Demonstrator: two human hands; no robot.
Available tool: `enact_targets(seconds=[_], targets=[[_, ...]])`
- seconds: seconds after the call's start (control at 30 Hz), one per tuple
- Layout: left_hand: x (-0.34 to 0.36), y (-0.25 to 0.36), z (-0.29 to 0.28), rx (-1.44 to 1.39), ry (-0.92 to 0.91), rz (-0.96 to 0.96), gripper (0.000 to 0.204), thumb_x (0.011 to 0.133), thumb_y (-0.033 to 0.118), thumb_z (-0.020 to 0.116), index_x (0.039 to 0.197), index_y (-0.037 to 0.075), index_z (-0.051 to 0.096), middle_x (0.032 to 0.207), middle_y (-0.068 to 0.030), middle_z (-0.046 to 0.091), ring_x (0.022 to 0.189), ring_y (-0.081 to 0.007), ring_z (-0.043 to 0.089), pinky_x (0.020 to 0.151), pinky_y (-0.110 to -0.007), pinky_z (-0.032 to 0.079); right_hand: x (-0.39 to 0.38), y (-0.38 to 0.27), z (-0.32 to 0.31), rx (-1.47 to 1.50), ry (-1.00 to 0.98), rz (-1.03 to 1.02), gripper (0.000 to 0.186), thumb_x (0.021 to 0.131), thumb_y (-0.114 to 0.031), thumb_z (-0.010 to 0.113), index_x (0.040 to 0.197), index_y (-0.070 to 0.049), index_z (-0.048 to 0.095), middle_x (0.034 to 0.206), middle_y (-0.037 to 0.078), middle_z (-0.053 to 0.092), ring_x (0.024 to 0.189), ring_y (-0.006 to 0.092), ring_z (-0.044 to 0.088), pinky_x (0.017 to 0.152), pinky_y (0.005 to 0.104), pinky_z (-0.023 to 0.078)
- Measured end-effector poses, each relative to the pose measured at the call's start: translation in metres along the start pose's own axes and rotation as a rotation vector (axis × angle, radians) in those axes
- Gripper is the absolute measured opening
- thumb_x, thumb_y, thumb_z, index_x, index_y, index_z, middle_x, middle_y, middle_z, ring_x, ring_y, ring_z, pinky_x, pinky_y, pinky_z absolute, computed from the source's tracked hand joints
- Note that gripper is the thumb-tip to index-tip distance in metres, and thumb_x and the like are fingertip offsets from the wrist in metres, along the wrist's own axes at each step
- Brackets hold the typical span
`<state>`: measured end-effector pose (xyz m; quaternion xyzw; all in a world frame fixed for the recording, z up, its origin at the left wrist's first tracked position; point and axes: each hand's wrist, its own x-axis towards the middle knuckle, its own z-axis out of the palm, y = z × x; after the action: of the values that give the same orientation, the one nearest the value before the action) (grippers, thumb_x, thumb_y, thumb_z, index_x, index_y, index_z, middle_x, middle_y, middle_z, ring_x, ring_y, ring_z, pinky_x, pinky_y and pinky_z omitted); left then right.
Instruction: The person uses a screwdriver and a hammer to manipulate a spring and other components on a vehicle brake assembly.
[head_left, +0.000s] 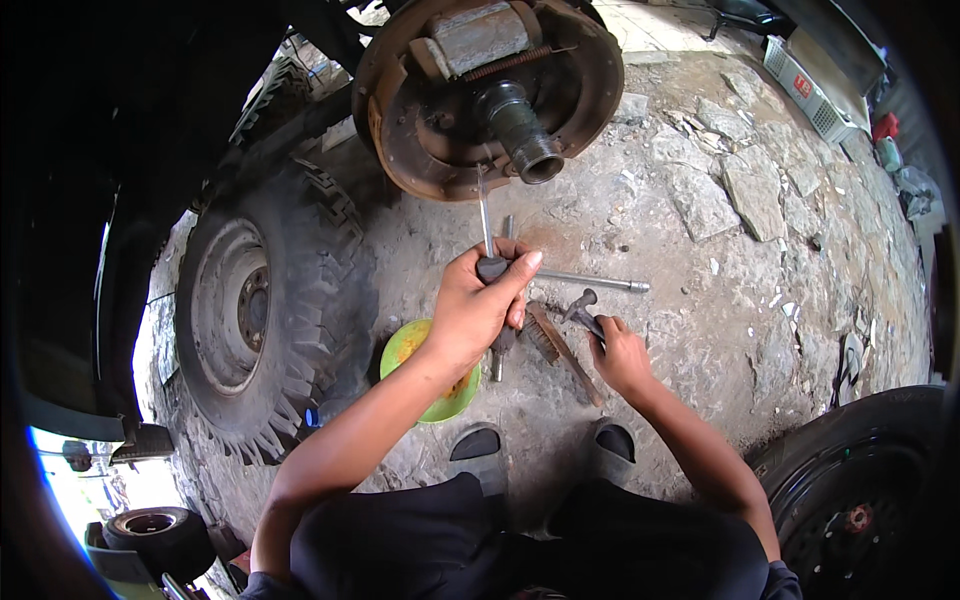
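My left hand [475,305] is closed around the dark handle of a screwdriver [485,215]. Its metal shaft points up and away, with the tip at the lower rim of a rusty drum brake assembly [400,140]; whether it touches cannot be made out. A hollow axle end [525,140] sticks out of that assembly, and a coil spring [510,63] runs across its upper part. In my right hand [624,357] is a small hammer [582,305], gripped by its handle, head up, lower and apart from the brake. A wooden-handled wire brush [565,355] lies on the ground between my hands.
A green bowl [455,400] with orange-brown residue sits partly behind my left forearm. Beyond my left hand lies a metal bar wrench [595,282]. A large treaded tyre [270,310] stands left, another tyre [850,490] lower right. Loose stone slabs [755,190] and a white crate [810,95] are farther right.
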<state>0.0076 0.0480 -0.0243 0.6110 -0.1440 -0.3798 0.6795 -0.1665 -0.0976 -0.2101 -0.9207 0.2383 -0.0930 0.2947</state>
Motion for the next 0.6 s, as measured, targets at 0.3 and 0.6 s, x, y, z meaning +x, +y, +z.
enact_targets(seconds=[0.3, 0.6], targets=[[0.010, 0.001, 0.001, -0.047, -0.034, -0.001, 0.021, 0.096, 0.022, 0.068, 0.095, 0.004, 0.057, 0.068, -0.0005, 0.055, 0.048, -0.0067, 0.048, 0.045, -0.023, 0.040, 0.014, 0.051, 0.028, -0.310, -0.105, -0.148, 0.022, 0.092, -0.020, 0.061, 0.101, 0.000, 0.058, 0.100, 0.019, 0.062, 0.099, 0.0354, 0.062, 0.084, 0.0438, 0.050], [0.004, 0.031, -0.013, -0.018, 0.024, 0.168, 0.022, 0.100, 0.026, 0.061, 0.091, 0.007, 0.053, 0.066, 0.0005, 0.048, 0.045, -0.0077, 0.043, 0.045, -0.025, 0.039, 0.141, -0.125, -0.134, 1.010, 0.167, 0.081, 0.029, 0.094, -0.028, 0.068, 0.086, 0.000, 0.068, 0.072, 0.005, 0.062, 0.066, 0.0141, 0.054, 0.063, 0.0315, 0.045]])
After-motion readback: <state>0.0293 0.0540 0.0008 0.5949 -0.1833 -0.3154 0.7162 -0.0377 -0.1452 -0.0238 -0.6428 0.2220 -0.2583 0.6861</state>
